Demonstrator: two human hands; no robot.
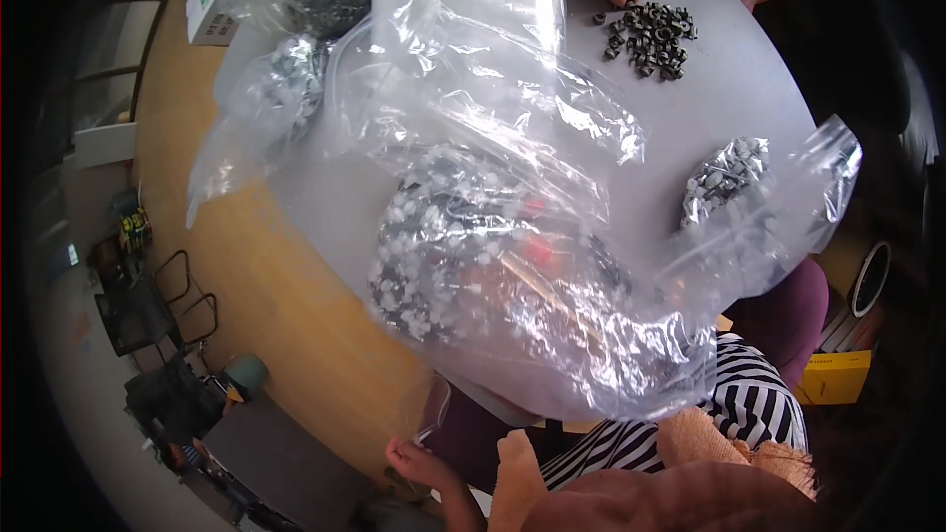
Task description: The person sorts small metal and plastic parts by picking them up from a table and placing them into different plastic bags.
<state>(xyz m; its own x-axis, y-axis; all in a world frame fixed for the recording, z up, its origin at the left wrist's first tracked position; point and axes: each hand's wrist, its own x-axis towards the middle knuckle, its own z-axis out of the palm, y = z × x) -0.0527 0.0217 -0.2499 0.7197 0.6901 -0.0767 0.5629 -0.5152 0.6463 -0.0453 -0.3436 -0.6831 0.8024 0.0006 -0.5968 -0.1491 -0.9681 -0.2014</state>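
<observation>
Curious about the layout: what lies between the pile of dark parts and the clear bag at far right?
In the head view, bare grey tabletop separates the pile of dark parts from the rightmost clear bag.

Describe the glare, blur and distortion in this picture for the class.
Head view: bright glare streaks the large clear bag, partly hiding its contents; head view: the tan surface bows at left; head view: a shape at the lower edge looks soft.

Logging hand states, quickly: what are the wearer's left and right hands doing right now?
Left hand: fingers curled beside clear plastic; any hold cannot be told.
Right hand: cannot be made out, so no state can be told.
</observation>
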